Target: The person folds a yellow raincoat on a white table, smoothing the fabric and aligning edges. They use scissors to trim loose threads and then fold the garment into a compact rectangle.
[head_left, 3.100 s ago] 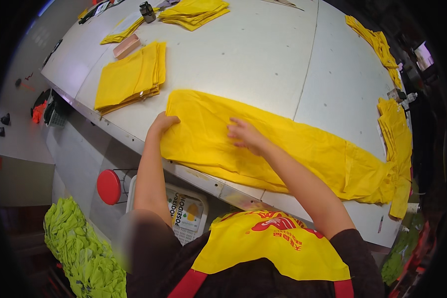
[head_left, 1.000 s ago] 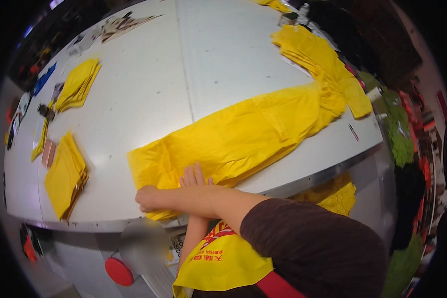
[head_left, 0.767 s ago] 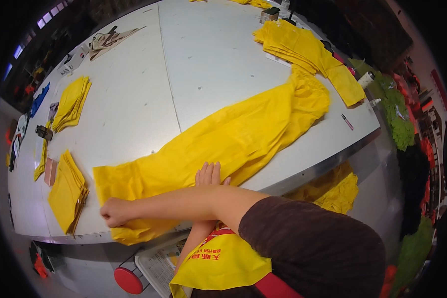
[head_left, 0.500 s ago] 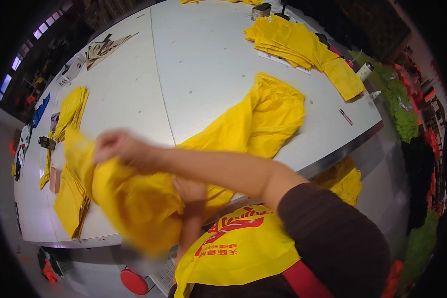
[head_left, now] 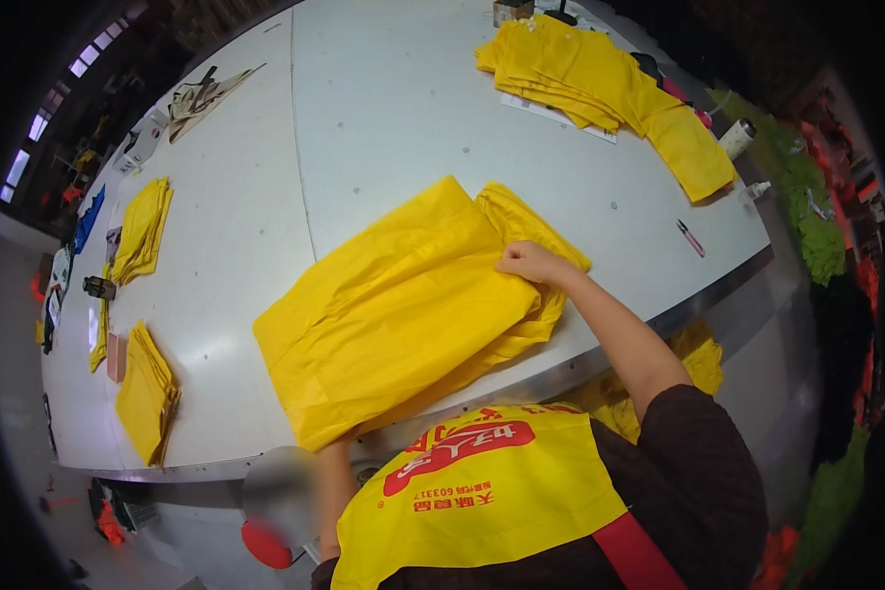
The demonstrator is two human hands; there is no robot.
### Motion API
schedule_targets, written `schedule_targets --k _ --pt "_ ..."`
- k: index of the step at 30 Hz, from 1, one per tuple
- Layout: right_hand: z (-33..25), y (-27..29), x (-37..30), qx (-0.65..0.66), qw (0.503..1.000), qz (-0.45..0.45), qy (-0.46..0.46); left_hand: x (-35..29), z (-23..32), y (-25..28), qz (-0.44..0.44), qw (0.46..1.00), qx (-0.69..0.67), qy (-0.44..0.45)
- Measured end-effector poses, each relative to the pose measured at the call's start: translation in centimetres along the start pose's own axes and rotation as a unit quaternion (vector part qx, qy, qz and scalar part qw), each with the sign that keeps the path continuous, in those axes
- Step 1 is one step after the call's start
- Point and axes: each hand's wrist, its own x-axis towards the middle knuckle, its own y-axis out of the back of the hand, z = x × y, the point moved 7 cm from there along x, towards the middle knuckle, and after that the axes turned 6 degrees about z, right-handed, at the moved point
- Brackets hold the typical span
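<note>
A broad piece of yellow cloth (head_left: pixel 383 305) lies spread and wrinkled over the near edge of the white table. A second, bunched yellow piece (head_left: pixel 526 218) pokes out beyond it on the right; whether the two are joined I cannot tell. At the cloth's right side, my right hand (head_left: pixel 533 264) pinches its edge with bent fingers. My left forearm (head_left: pixel 334 482) comes up at the cloth's near left corner, where the cloth covers my left hand.
Folded yellow cloths (head_left: pixel 147 393) lie on the table's left, with another stack (head_left: pixel 140 231) farther back. A larger yellow pile (head_left: pixel 580 84) sits far right. Near the right edge are a pink-handled tool (head_left: pixel 691 238) and a white cylinder (head_left: pixel 737 138). A red stool (head_left: pixel 265 546) stands below the table.
My right hand has swung from the left over to the cloth's right side. The cloth, lifted and blurred before, now lies spread on the table. My left hand has gone from sight beneath it.
</note>
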Motion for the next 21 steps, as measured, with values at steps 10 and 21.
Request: schedule_targets --k 10,21 --pt "0.0 1.1 -2.5 0.131 0.983 0.122 0.034 -1.2 3.6 -2.6 -0.014 0.999 0.032 -0.034" --pt "-0.8 5.7 -10.9 -0.342 0.85 0.086 0.392 -1.4 3.2 -2.8 -0.029 0.998 0.043 -0.041"
